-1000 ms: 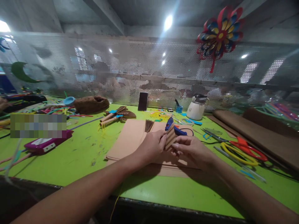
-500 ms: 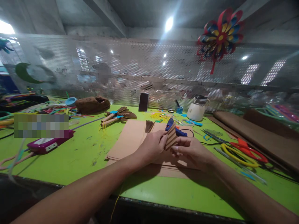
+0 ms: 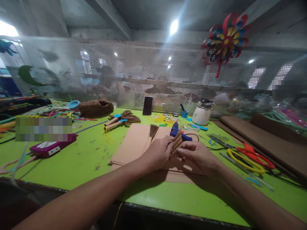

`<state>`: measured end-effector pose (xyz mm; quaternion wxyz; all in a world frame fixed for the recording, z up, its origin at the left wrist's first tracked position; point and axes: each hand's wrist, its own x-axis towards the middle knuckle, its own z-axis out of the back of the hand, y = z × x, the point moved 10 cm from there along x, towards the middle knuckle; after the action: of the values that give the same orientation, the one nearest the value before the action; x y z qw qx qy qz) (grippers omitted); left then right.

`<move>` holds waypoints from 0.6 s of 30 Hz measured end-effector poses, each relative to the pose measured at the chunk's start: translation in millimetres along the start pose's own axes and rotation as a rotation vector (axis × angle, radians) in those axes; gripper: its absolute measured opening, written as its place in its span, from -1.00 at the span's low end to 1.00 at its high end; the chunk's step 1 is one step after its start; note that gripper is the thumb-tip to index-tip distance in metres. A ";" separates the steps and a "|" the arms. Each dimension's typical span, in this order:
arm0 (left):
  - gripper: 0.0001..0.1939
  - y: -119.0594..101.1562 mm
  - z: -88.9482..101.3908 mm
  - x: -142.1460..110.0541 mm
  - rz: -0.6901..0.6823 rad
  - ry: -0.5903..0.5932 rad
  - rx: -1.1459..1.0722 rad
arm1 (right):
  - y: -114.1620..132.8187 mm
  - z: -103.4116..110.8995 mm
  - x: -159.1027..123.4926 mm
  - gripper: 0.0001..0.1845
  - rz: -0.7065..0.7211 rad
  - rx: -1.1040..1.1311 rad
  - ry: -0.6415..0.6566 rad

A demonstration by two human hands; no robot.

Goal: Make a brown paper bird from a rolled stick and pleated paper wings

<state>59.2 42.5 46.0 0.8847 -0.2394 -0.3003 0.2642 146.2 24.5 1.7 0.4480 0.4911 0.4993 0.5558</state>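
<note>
Held up over the brown sheets point(image 3: 131, 145): a pleated paper point(image 3: 177, 142), pinched on the left by the closed fingers of the left hand point(image 3: 157, 151) and at the lower right between the nearly closed fingers of the right hand point(image 3: 199, 156). Best to press lightly, crease by crease, lining up edges without crushing ridges, and to stay clear of the glue gun point(image 3: 186, 137) just behind.

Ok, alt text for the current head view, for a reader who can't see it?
The person's left hand and right hand hold a small piece of pleated brown paper above tan sheets on a green table. A blue glue gun lies just beyond, with orange-handled scissors to the right and a white jug farther back.
</note>
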 end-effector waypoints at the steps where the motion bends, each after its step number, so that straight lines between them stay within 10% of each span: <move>1: -0.67 -0.4 -1.9 -0.2 -0.006 0.013 -0.008 | 0.3 0.2 0.3 -0.74 0.000 0.005 -0.004; 18: -0.64 -5.6 -15.0 -2.9 -0.066 0.121 -0.187 | 2.8 1.6 1.6 -0.68 -0.017 -0.080 -0.056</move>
<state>69.0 32.6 37.5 0.8832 -0.3264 -0.2775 0.1910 147.6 25.9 4.7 0.4859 0.4840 0.4680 0.5574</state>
